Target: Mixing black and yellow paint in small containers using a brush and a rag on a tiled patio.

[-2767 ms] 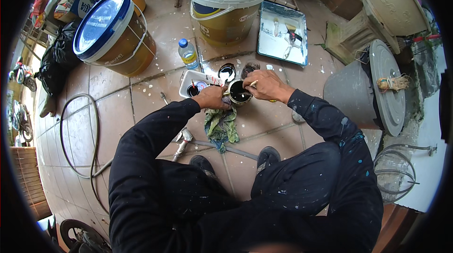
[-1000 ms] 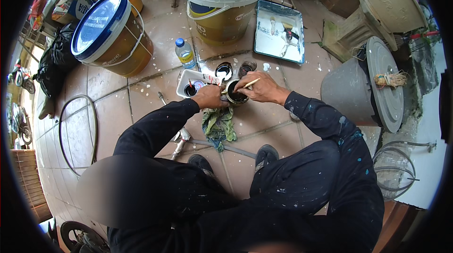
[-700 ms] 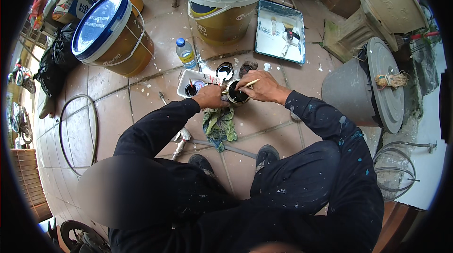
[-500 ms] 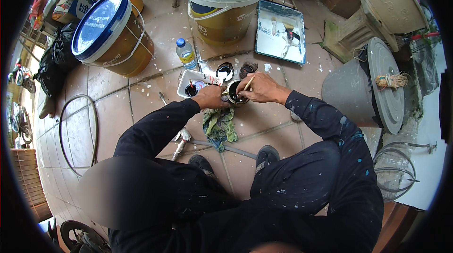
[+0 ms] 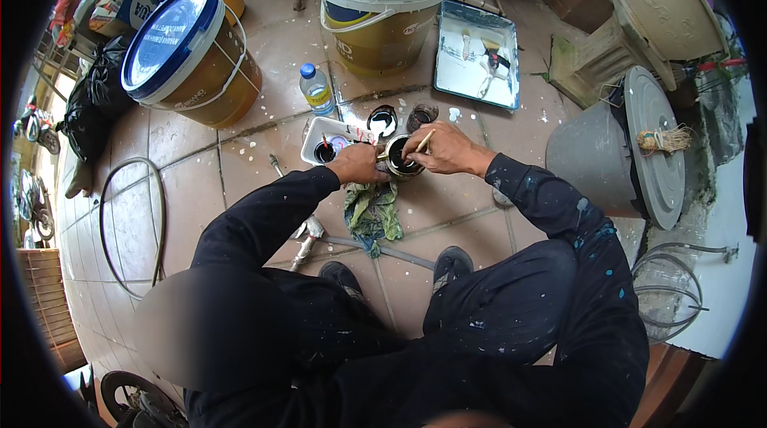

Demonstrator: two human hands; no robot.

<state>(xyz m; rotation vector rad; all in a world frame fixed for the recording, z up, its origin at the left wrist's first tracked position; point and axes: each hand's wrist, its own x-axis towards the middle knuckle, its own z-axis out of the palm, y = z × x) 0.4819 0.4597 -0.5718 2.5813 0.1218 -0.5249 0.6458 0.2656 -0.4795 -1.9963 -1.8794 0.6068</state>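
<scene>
Left hand (image 5: 357, 164) wraps its grip around the small paint can (image 5: 401, 158); the right hand (image 5: 443, 150), arched over that can, pinches a wooden stick (image 5: 422, 142) dipped inside.

Stick tilted further into the can

Since the earliest view, right hand (image 5: 449, 150) drawn in closer over the small dark can (image 5: 401, 158), thin pale stick (image 5: 421, 143) now slanting down into its dark contents. Left hand (image 5: 357, 164) shifted slightly, gripping the can's near side. Whole scene nudged a little in frame.
</scene>
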